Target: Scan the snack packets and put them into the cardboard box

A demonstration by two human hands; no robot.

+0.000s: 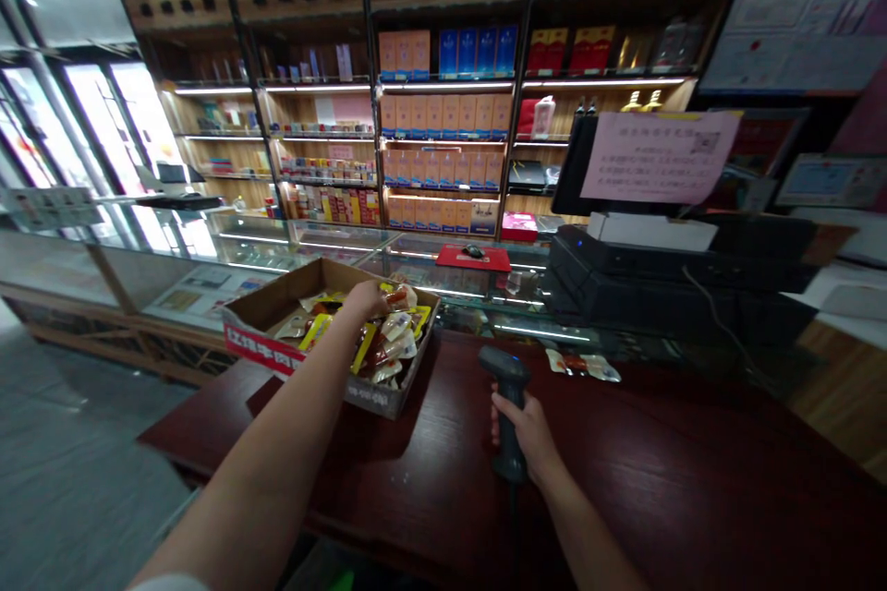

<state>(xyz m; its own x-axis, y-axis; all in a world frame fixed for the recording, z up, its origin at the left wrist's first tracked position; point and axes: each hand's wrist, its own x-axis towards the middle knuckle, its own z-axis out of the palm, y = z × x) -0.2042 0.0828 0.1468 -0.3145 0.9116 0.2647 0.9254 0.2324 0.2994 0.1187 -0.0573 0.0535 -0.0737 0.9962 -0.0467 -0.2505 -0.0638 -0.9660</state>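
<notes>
My left hand [367, 298] reaches into an open cardboard box [392, 401] filled with small sealed snack packets [396, 343], some clear with reddish-brown food, others yellow. Its fingers close at a snack packet [402, 296] near the box's far right corner; the fingertips are partly hidden. To the right, my right hand [528, 429] wraps round the grip of a dark handheld barcode scanner [511, 388], held upright above the table, with a small blue light on its head. One single snack packet [583, 365] lies on the table, to the right of the scanner.
The dark red wooden table [644, 471] meets a glass display counter [333, 243]. A mouse [473, 251] rests on a red mat [450, 257]. At right stand a monitor [572, 168] with a pink sheet and black equipment [610, 286]. Stocked shelves [447, 85] line the back wall.
</notes>
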